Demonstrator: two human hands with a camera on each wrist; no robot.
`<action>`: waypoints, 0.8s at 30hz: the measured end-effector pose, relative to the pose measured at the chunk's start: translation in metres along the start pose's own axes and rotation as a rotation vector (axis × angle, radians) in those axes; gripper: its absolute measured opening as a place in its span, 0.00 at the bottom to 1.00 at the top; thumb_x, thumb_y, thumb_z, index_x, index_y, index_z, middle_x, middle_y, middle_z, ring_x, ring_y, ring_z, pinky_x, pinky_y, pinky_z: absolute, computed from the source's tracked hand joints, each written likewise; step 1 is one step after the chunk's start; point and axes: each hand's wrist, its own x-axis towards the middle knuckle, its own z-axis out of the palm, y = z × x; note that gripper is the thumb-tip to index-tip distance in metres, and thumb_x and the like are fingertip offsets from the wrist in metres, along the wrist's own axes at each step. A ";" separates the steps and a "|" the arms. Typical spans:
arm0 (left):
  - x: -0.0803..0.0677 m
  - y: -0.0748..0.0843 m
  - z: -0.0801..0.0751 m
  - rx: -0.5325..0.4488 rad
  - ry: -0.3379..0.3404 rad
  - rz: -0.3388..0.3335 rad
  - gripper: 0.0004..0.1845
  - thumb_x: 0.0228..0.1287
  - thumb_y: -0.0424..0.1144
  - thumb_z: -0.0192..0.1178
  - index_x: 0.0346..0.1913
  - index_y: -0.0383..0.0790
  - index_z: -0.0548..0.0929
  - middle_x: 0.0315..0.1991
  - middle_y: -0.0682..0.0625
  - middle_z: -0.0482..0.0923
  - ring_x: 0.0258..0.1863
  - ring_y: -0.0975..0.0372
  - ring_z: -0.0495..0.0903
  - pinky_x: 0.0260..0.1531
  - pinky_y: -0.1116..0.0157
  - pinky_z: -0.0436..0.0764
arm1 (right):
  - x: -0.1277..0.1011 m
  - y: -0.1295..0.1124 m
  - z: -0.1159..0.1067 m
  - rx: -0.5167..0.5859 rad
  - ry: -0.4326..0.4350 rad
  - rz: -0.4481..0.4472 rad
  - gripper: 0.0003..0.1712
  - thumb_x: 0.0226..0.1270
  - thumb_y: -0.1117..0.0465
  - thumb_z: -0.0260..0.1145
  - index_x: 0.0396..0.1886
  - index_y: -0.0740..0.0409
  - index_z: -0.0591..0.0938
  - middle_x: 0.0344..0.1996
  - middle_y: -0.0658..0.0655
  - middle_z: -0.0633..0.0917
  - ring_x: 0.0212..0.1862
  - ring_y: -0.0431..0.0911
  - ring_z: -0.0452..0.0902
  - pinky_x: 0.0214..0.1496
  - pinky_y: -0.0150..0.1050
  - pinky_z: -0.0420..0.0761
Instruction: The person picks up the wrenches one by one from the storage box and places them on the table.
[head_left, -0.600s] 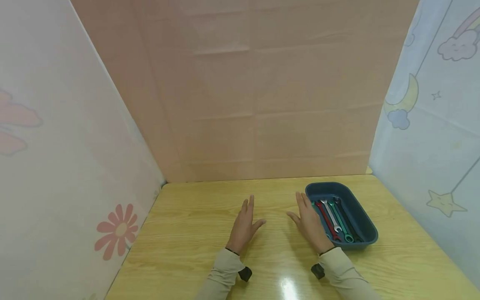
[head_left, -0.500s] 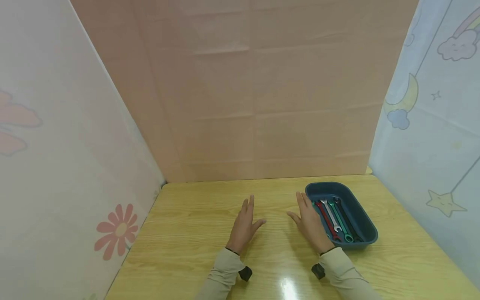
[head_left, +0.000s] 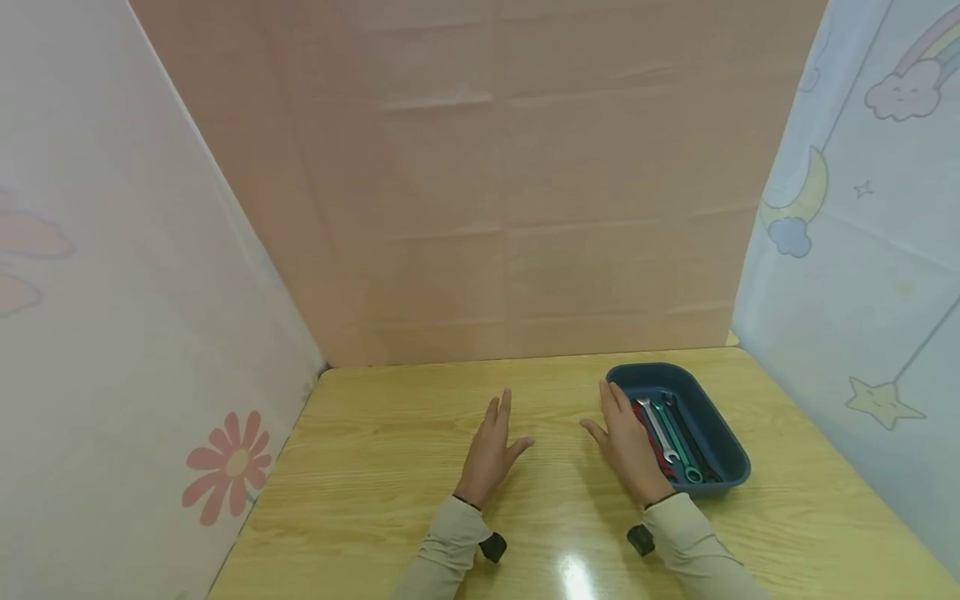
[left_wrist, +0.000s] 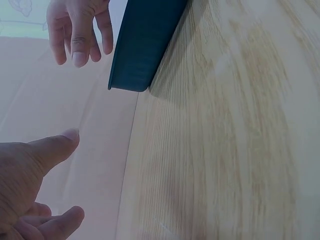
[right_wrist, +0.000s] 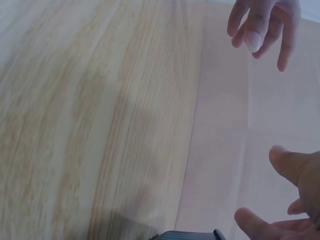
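Your left hand (head_left: 491, 450) lies flat on the counter (head_left: 375, 467), fingers straight and relaxed, holding nothing. Your right hand (head_left: 626, 446) sits at 3 o'clock from it, fingers likewise extended and empty, just beside the near wall of the blue tray (head_left: 731, 479). The wrenches (head_left: 671, 442) all lie lengthwise inside that tray: silver, green, red and a dark one. Judged from this, no wrench is gripped or lifted out; the handling is not yet begun and all of it remains.
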 end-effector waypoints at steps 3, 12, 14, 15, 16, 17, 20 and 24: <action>0.001 0.001 0.000 0.002 0.006 0.004 0.48 0.65 0.46 0.67 0.79 0.38 0.50 0.73 0.28 0.58 0.64 0.39 0.72 0.55 0.48 0.79 | 0.000 0.001 0.000 -0.002 0.005 -0.005 0.46 0.64 0.60 0.73 0.74 0.73 0.60 0.67 0.79 0.65 0.64 0.72 0.68 0.55 0.66 0.75; 0.000 0.004 0.001 -0.018 -0.009 -0.004 0.49 0.65 0.46 0.67 0.80 0.39 0.49 0.74 0.30 0.57 0.64 0.41 0.73 0.54 0.49 0.80 | -0.002 0.004 -0.001 0.005 0.003 0.006 0.45 0.65 0.61 0.72 0.74 0.72 0.60 0.67 0.78 0.66 0.64 0.72 0.68 0.53 0.69 0.74; -0.001 0.005 0.002 -0.020 -0.010 -0.006 0.49 0.65 0.46 0.67 0.80 0.39 0.49 0.74 0.31 0.57 0.64 0.41 0.73 0.55 0.49 0.79 | -0.002 0.005 0.000 0.001 -0.001 0.011 0.45 0.65 0.61 0.72 0.74 0.72 0.59 0.67 0.78 0.65 0.64 0.72 0.67 0.54 0.68 0.74; -0.001 0.005 0.002 -0.019 -0.010 -0.003 0.49 0.65 0.46 0.67 0.80 0.39 0.49 0.74 0.30 0.57 0.64 0.41 0.73 0.55 0.49 0.79 | -0.002 0.005 0.000 -0.001 0.000 0.012 0.45 0.65 0.61 0.72 0.75 0.72 0.59 0.67 0.78 0.65 0.64 0.72 0.67 0.55 0.67 0.74; 0.000 0.005 0.003 -0.022 -0.008 -0.002 0.48 0.65 0.46 0.67 0.80 0.39 0.49 0.73 0.30 0.57 0.64 0.41 0.73 0.55 0.49 0.79 | -0.002 0.006 -0.001 -0.005 0.003 0.011 0.45 0.65 0.61 0.72 0.75 0.72 0.59 0.67 0.78 0.65 0.64 0.72 0.67 0.55 0.67 0.75; 0.000 0.006 0.003 -0.025 -0.006 0.000 0.48 0.65 0.45 0.67 0.80 0.38 0.50 0.73 0.30 0.58 0.64 0.41 0.73 0.54 0.48 0.79 | -0.002 0.006 -0.001 -0.007 0.005 0.009 0.45 0.65 0.61 0.72 0.75 0.72 0.59 0.67 0.78 0.65 0.64 0.72 0.68 0.55 0.66 0.75; 0.001 0.007 0.003 -0.032 -0.006 0.004 0.48 0.65 0.46 0.67 0.80 0.38 0.50 0.73 0.29 0.58 0.64 0.40 0.72 0.55 0.48 0.79 | -0.003 0.007 -0.002 -0.010 0.005 0.011 0.45 0.66 0.61 0.71 0.75 0.72 0.59 0.68 0.78 0.65 0.64 0.72 0.67 0.56 0.66 0.74; 0.002 0.009 0.004 -0.030 -0.015 0.003 0.48 0.66 0.47 0.66 0.80 0.40 0.48 0.73 0.30 0.57 0.65 0.40 0.72 0.56 0.48 0.78 | -0.003 0.006 -0.005 0.002 -0.025 0.048 0.45 0.68 0.59 0.70 0.76 0.70 0.57 0.69 0.78 0.63 0.67 0.72 0.64 0.60 0.66 0.72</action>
